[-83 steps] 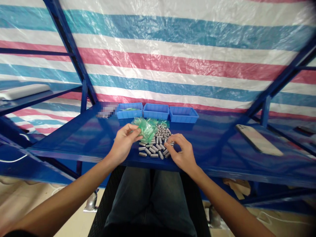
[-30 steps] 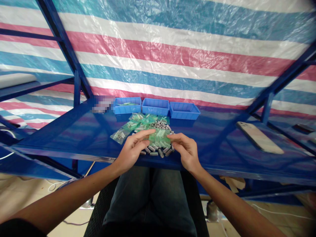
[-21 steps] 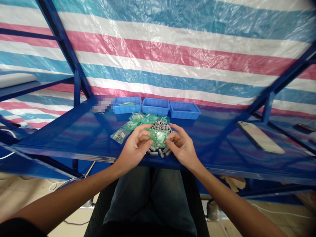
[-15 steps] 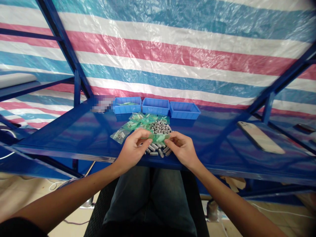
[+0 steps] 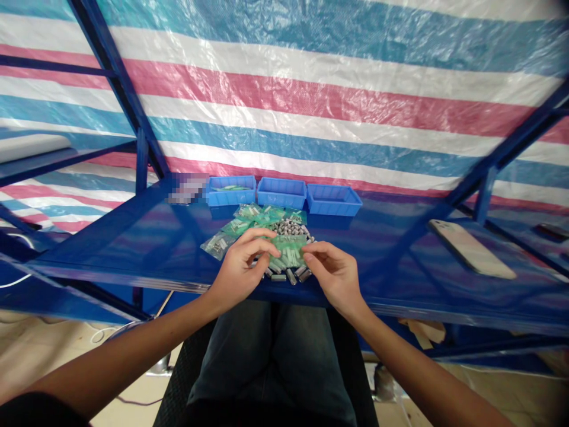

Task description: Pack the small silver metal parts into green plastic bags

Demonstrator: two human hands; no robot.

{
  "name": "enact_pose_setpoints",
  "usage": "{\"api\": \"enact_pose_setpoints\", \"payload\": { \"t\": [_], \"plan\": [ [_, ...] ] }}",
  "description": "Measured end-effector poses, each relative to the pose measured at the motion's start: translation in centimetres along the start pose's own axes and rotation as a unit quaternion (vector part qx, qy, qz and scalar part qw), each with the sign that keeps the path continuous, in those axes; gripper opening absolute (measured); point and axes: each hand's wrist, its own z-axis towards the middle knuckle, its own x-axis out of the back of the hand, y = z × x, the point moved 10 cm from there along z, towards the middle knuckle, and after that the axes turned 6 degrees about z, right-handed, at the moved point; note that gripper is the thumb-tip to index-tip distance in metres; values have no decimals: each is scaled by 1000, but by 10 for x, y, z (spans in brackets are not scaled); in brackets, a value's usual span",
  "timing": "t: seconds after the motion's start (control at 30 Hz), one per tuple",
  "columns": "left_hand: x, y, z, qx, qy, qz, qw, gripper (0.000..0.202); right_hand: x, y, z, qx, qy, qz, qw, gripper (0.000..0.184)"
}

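Observation:
A green, see-through plastic bag (image 5: pixel 290 252) lies spread between my hands, over a pile of short metal cylinders (image 5: pixel 291 228). My left hand (image 5: pixel 244 261) is at its left edge, thumb and fingers apart, fingertips over the bag. On the other side, my right hand (image 5: pixel 332 270) pinches the bag's right edge between thumb and forefinger. Just beyond, several more green bags (image 5: pixel 267 213) with small parts in them lie in a heap. A clear bag of metal parts (image 5: pixel 217 244) sits left of my left hand.
Three blue bins stand in a row at the back: the left bin (image 5: pixel 231 197) holds green pieces, beside the middle bin (image 5: pixel 281 200) and right bin (image 5: pixel 334 207). A phone (image 5: pixel 472 249) lies right on the blue table (image 5: pixel 391 261). Blue metal posts (image 5: pixel 141 160) and a striped sheet (image 5: pixel 288 89) rise behind.
The green bag, narrow and bunched between my fingertips before, is now flatter and wider over the cylinders. My left fingers have spread, and my right hand has shifted slightly right.

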Motion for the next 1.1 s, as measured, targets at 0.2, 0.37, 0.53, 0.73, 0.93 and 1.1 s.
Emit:
{"api": "enact_pose_setpoints", "payload": {
  "t": [0.2, 0.37, 0.53, 0.73, 0.93, 1.1],
  "plan": [
    [-5, -5, -3, 59, -3, -159, 986, 12, 0, 4, -1, -8, 38, 30, 999, 43],
    [-16, -25, -5, 141, -24, -161, 976, 25, -2, 7, -8, -22, 35, -10, 999, 19],
    [-6, -8, -1, 32, -10, -25, 999, 4, 1, -8, -6, 42, 34, -70, 996, 4],
    [-2, 0, -5, 8, -12, -33, 999, 11, 0, -22, -6, 70, 20, -63, 995, 12],
    [-2, 1, -5, 27, -36, -107, 993, 17, -14, -21, -15, 28, -48, 4, 998, 15],
    [0, -2, -3, 31, 11, -105, 994, 10, -14, 2, -13, -51, -5, 75, 996, 38]
  ]
}}
